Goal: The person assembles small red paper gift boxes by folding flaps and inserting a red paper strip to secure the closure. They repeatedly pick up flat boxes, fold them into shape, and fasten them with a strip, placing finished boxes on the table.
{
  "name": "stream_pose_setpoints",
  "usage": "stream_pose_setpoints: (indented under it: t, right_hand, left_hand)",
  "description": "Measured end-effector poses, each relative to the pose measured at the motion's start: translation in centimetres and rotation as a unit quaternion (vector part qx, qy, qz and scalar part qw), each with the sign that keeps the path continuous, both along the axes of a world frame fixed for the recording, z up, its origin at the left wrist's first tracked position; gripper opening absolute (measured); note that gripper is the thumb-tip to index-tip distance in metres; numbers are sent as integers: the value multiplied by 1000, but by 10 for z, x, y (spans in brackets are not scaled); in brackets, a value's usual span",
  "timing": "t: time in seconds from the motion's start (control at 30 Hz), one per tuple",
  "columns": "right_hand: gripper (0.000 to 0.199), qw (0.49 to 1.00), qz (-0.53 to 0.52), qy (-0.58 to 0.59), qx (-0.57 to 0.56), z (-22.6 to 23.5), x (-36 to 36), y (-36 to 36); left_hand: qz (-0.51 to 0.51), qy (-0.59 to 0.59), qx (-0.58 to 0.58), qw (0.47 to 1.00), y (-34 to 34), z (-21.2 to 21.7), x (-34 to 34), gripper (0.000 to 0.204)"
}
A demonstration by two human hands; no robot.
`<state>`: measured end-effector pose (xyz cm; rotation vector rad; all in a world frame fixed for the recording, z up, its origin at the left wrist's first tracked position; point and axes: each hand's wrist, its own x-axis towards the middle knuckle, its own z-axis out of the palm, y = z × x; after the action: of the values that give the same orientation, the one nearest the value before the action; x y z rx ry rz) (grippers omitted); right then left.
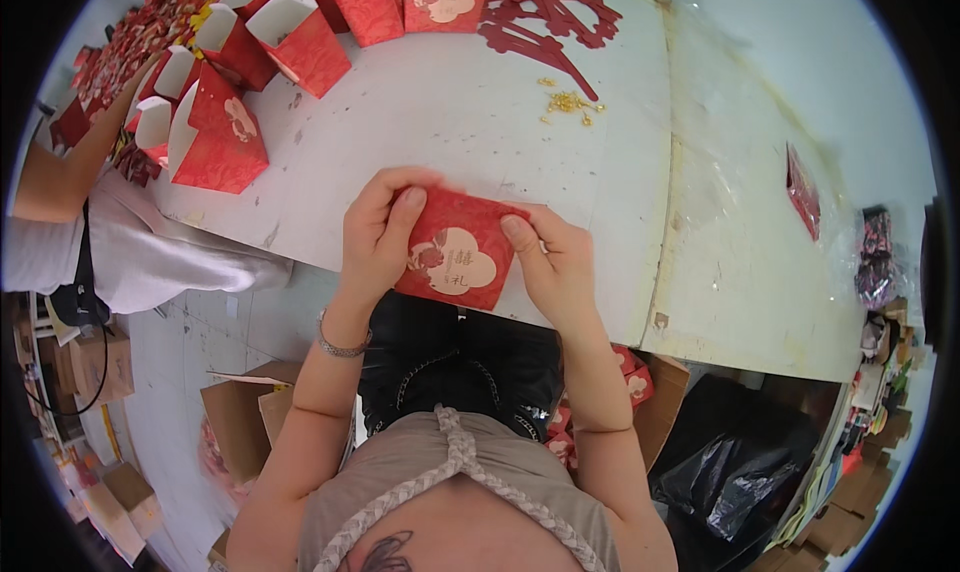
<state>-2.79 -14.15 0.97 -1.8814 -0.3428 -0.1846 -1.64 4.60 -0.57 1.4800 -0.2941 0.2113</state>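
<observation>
Holding a flat red box [455,249] between both hands, you have it just over the near edge of the white table [440,112], above your lap. Your left hand [378,234] grips its left edge, thumb laid on the printed face and fingers curled over the top edge. Your right hand [556,260] pinches the right edge, thumb [522,234] pressed onto the face near the upper corner and the other fingers tucked behind. The box tilts slightly, its pale flower-shaped label [455,262] facing you, between your two thumbs.

Beyond your left hand, up and to the left, stand folded red boxes [215,132] with open white flaps, in a loose row running to the table's far edge. Straight beyond your right hand lies a red paper cutout [545,22], and nearer to you a small scatter of gold bits [570,102]. Far to the right of your right hand a small red packet [803,192] lies on clear plastic sheeting. To the left of your left hand another person's arm [60,172] reaches toward the standing boxes. Below your hands, cardboard cartons [240,412] sit on the floor, and a black bag [735,462] lies lower right.
</observation>
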Motion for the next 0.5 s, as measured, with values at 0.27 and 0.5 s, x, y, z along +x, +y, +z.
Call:
stream_pose_setpoints:
  t: [0.27, 0.5]
  right_hand:
    - [39, 947, -29, -299, -115, -15, 32, 28]
    - [23, 965, -149, -126, -176, -13, 196, -11]
  left_hand:
    - [136, -110, 109, 979, -51, 15, 4, 30]
    - [252, 0, 2, 968, 0, 5, 81, 17]
